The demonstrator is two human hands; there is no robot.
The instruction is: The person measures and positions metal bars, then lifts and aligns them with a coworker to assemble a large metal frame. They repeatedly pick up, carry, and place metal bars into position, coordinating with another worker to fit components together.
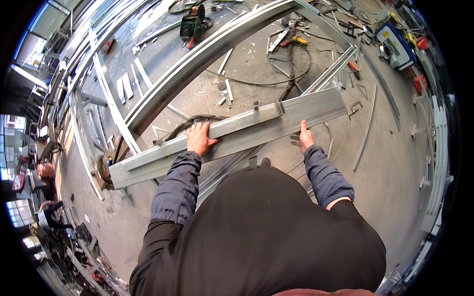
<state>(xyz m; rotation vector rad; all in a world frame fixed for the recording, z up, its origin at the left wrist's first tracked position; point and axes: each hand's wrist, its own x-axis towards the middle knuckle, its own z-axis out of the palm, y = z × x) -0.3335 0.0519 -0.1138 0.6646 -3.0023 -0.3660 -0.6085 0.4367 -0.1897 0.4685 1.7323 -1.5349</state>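
Note:
A long, wide galvanized metal beam (316, 109) lies slantwise before me, with a narrower metal bar (232, 123) along its upper face. My left hand (198, 140) is closed over the narrow bar, fingers across its top and thumb along its near side. At the beam's near edge, toward its right end, is my right hand (305, 138). Its thumb points up and its fingers are apart, holding nothing; whether it touches the edge I cannot tell. Small upright metal tabs (256, 105) stick up from the narrow bar.
Beyond the beam stands a large metal frame (182, 74). Cables (291, 79), offcuts and a yellow tool (298, 41) litter the floor. A dark machine (192, 27) stands at the back, a blue-and-white box (395, 45) at far right. Another person (49, 214) is at far left.

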